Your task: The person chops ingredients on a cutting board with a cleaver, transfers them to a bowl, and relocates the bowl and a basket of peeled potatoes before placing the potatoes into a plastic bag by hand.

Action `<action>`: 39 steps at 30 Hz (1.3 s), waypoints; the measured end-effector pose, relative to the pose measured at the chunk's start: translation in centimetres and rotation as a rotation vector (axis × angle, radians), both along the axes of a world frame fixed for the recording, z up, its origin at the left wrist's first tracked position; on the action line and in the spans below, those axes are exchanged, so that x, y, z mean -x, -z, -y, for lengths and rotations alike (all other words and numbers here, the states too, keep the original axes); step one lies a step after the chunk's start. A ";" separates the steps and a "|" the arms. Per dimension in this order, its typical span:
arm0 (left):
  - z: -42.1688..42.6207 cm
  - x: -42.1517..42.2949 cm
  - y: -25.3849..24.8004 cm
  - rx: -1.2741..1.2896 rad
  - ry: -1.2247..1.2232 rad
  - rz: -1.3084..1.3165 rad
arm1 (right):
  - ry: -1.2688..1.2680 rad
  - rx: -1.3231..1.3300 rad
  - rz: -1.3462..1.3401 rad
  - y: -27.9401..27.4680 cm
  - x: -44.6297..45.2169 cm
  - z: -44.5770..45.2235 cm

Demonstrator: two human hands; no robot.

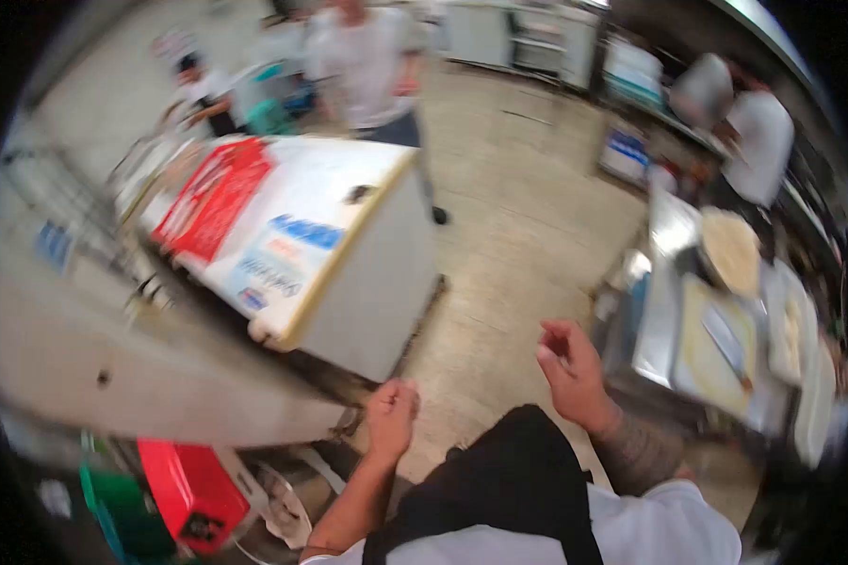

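Observation:
My left hand (393,414) is in the air in front of my apron, its fingers curled in with nothing seen in them. A little higher and to the right, my right hand (572,369) is loosely bent, a gap showing between thumb and fingers, and it holds nothing. Nearest to the left hand is the white chest freezer (372,282), with a red and a blue print on its top. To the right of my right hand, a knife (725,339) lies on a pale cutting board (697,353) on the steel counter (658,330). Neither hand touches these things.
A round container with pale contents (730,250) stands behind the board. One person (363,71) stands beyond the freezer, another (207,99) at the back left, and a third (758,141) at the right counter. A red box (193,490) and green crate (122,518) are low at left.

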State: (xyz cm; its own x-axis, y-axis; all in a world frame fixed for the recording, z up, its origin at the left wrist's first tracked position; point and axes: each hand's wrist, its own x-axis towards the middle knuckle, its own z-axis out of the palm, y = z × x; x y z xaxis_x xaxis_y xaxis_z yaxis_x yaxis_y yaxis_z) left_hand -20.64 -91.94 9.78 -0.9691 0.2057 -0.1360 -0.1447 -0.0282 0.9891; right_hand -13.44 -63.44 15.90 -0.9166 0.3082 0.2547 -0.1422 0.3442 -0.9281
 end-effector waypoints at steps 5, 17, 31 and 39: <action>-11.3 1.8 -0.1 -0.071 0.282 0.087 | 0.396 0.108 -0.082 0.5 -6.7 -8.7; -54.8 5.3 4.5 0.001 0.668 0.018 | 1.157 0.476 -0.213 6.7 -21.2 -47.5; -83.2 8.8 12.0 0.157 0.652 0.174 | 1.106 0.810 0.156 18.0 -17.4 -75.2; -85.8 8.8 13.2 0.430 0.474 -0.281 | 1.005 0.201 0.243 17.5 -15.2 -75.9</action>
State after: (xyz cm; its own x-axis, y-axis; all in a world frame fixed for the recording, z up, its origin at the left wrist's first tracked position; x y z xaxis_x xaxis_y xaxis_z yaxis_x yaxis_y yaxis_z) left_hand -29.43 -6.14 -3.40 -0.7986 0.5991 -0.0576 0.2180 0.3771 0.9001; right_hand 1.80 12.48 -1.62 -0.2356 0.9710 -0.0416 0.3205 0.0372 -0.9465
